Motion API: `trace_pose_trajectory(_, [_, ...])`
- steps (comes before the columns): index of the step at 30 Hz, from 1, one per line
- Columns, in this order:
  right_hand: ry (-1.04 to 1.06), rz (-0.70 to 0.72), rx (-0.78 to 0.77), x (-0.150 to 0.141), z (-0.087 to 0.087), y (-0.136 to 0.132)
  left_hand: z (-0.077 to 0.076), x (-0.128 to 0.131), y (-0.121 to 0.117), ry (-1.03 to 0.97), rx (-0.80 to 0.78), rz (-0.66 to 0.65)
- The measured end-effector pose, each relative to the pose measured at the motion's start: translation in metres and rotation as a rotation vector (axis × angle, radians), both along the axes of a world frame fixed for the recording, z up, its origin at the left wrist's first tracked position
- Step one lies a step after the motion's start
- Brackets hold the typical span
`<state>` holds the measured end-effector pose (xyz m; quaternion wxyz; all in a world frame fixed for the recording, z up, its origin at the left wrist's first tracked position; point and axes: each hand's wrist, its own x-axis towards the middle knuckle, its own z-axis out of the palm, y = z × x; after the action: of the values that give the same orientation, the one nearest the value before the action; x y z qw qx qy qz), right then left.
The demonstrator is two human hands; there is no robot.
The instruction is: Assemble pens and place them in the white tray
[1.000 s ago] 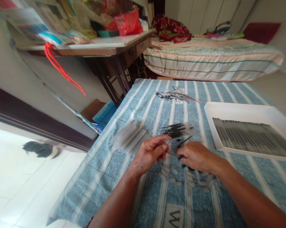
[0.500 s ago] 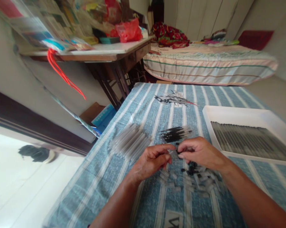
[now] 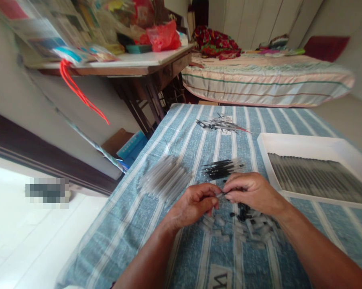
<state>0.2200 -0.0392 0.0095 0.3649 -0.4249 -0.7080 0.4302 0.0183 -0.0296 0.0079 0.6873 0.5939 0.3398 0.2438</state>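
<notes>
My left hand (image 3: 196,204) pinches a small clear piece (image 3: 219,195), probably a short tube, between thumb and forefinger. Fingertip to fingertip with it, my right hand (image 3: 255,193) is closed on a tiny dark piece (image 3: 224,193), mostly hidden by the fingers. The two pieces meet end to end; whether one sits inside the other I cannot tell. Below the hands lie loose short clear tubes (image 3: 257,237) and a small heap of black bits (image 3: 243,212). Just beyond them is a bundle of thin black-tipped rods (image 3: 221,169). Left of that, translucent tubes (image 3: 167,178) lie side by side.
A white tray (image 3: 307,143) at the right holds a row of grey translucent sticks (image 3: 319,178). Thin scraps (image 3: 220,124) lie toward the far end of the striped tablecloth (image 3: 196,257). Behind stand a cluttered desk (image 3: 129,71) and a bed (image 3: 268,82).
The left forefinger, stretched toward the right fingertips before, has curled into a pinch, and a clear piece now shows between the hands. The right hand has barely moved.
</notes>
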Motion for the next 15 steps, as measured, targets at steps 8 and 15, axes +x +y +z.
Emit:
trace_pose_trajectory(8, [-0.041,0.008,-0.007,-0.0004,0.0016,0.0002,-0.0007,-0.001,0.0008,0.047,0.025,-0.047])
trace_pose_trajectory(15, [-0.089,0.034,0.016,-0.0013,0.0027,-0.0002,-0.0005,-0.0007,-0.0002,0.059,0.018,-0.044])
